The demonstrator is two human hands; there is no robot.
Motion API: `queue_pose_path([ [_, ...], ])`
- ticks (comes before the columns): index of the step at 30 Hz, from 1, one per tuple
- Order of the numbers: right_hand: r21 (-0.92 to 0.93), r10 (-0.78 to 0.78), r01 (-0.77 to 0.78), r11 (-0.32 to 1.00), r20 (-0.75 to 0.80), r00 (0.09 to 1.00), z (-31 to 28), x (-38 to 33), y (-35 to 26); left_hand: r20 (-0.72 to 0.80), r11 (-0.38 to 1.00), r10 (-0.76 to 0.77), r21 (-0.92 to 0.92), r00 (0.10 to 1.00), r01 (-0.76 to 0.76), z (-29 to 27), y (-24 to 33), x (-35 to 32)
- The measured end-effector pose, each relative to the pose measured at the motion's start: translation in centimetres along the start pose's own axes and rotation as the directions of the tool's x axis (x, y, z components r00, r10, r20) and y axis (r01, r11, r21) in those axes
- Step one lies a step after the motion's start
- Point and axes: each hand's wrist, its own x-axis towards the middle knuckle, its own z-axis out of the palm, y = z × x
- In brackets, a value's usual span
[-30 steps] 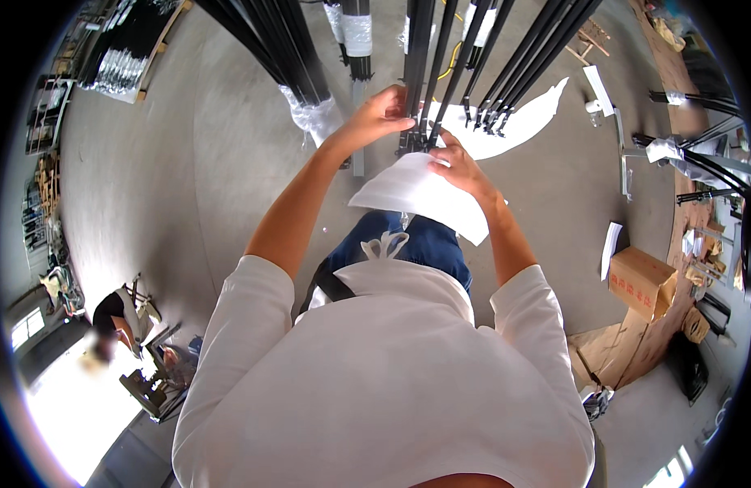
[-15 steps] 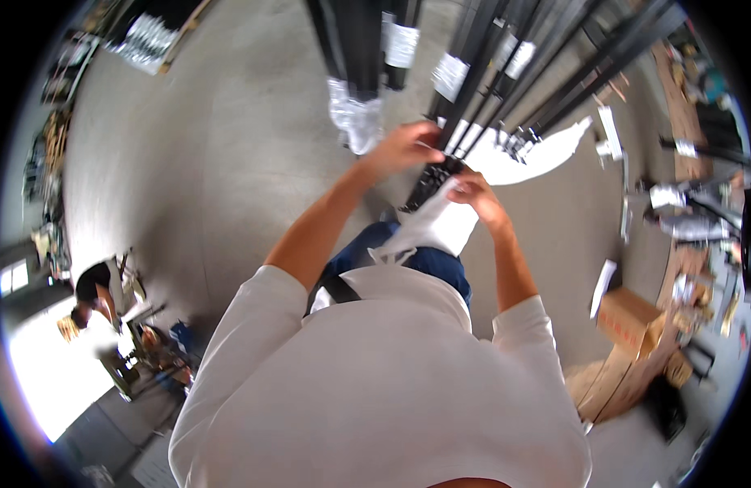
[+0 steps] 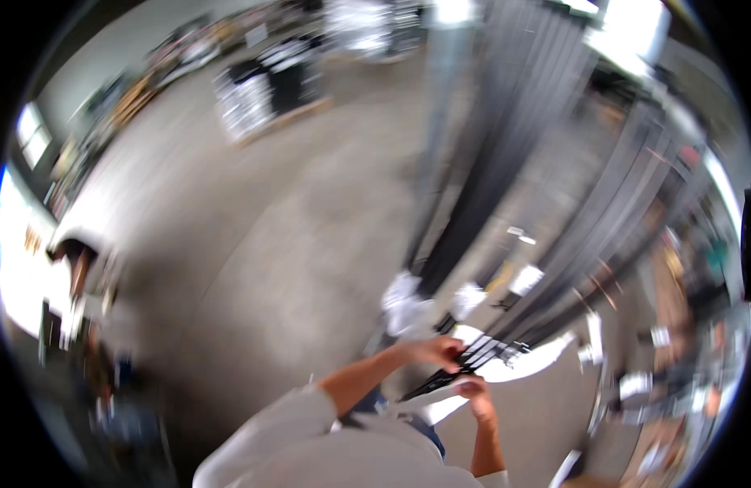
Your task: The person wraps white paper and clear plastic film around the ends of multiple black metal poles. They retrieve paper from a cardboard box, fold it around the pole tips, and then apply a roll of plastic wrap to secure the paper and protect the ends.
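Long black bars (image 3: 488, 159), blurred, rise from in front of me toward the upper right, their lower ends gathered near my hands. My left hand (image 3: 439, 351) is at the left side of these ends, fingers bent toward them; motion blur hides whether it grips one. Just below and to the right, my right hand (image 3: 473, 387) has its fingers closed at the edge of a white sheet (image 3: 447, 408) lying over my lap. A second white sheet (image 3: 510, 370) spreads under the bar ends to the right. Clear plastic wrap (image 3: 404, 305) covers the foot of a bar bundle left of them.
A wrapped pallet load (image 3: 270, 93) stands on the concrete floor (image 3: 310, 203) ahead to the left. At the far left, another person (image 3: 78, 260) bends over near a bright opening. Cluttered shelves or benches (image 3: 676, 325) run along the right side.
The view has tilted up, so my hands sit lower in the picture and more of the bars and floor shows. Both hands stay by the bar ends and white sheet.
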Motion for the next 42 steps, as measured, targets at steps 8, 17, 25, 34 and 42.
queue_pose_path([
  [8, 0.069, -0.038, 0.04, 0.997, -0.041, 0.998, 2.1, -1.7, -3.0, 0.164, 0.919, -0.138, -0.347, 0.977, 0.189, 0.4, 3.1, 0.1],
  [17, 0.177, -0.071, 0.088, 0.98, -0.099, 0.993, 3.7, -2.5, -4.4, 0.188, 0.913, -0.189, -0.329, 0.964, 0.243, 0.0, 2.3, -1.1],
  [25, 0.184, -0.169, 0.195, 0.963, -0.145, 0.975, 4.3, -3.2, -6.5, 0.194, 0.846, -0.133, -0.489, 0.972, 0.214, 0.0, 1.7, -2.2],
  [34, 0.429, -0.075, 0.12, 0.895, -0.121, 0.99, 3.7, -4.3, -4.7, 0.203, 0.929, -0.105, -0.33, 0.973, 0.169, 1.2, 3.4, -2.2],
  [42, 0.554, -0.487, 0.445, 0.704, -0.08, 0.87, 2.7, -5.7, -4.9, 0.304, 0.729, -0.115, -0.621, 0.946, 0.288, 4.4, 2.3, -2.9],
])
